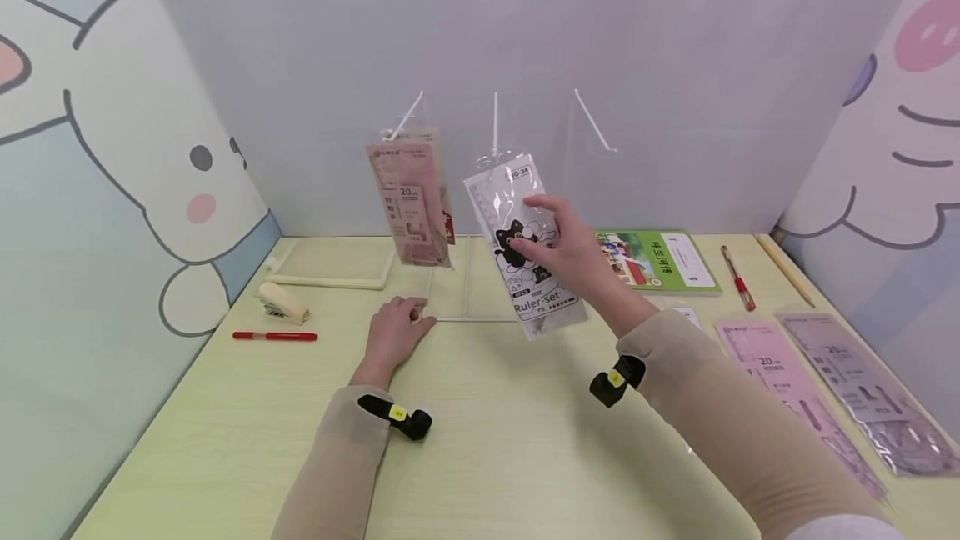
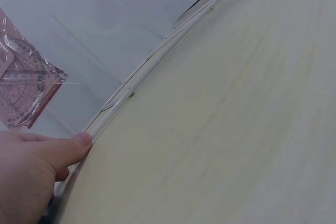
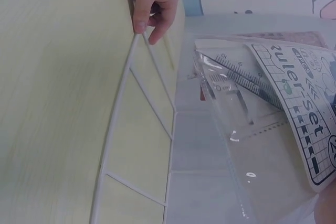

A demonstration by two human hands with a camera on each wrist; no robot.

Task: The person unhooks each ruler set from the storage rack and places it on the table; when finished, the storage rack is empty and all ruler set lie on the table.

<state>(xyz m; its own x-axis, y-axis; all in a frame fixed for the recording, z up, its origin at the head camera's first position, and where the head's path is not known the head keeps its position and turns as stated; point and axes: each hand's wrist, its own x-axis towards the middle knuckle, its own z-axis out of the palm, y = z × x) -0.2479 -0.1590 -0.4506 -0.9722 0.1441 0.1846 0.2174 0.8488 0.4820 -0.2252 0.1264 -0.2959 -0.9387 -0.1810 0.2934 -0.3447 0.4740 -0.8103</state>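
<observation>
My right hand [image 1: 573, 252] holds a clear-bagged ruler set [image 1: 502, 198] with a black cat card by its right side. The pack tilts, its top edge at the tip of the middle white hook [image 1: 495, 119]; whether the hook passes through its hole I cannot tell. Transparent rulers show inside the ruler set [image 3: 231, 85] in the right wrist view. Low on the table, my left hand [image 1: 393, 332] pinches the front left corner of a white wire rack [image 3: 106, 173] between thumb and fingers. Pink ruler packs [image 1: 405, 198] hang from the left hook.
A right hook [image 1: 596, 119] bears no pack. On the right lie a green book [image 1: 675, 265], a red pen [image 1: 738, 277], a wooden stick [image 1: 783, 269], a pink pack [image 1: 780, 365] and a greyish pack [image 1: 862, 390]. Leftward are a stapler [image 1: 283, 302], a red marker [image 1: 275, 336] and a framed panel [image 1: 333, 261].
</observation>
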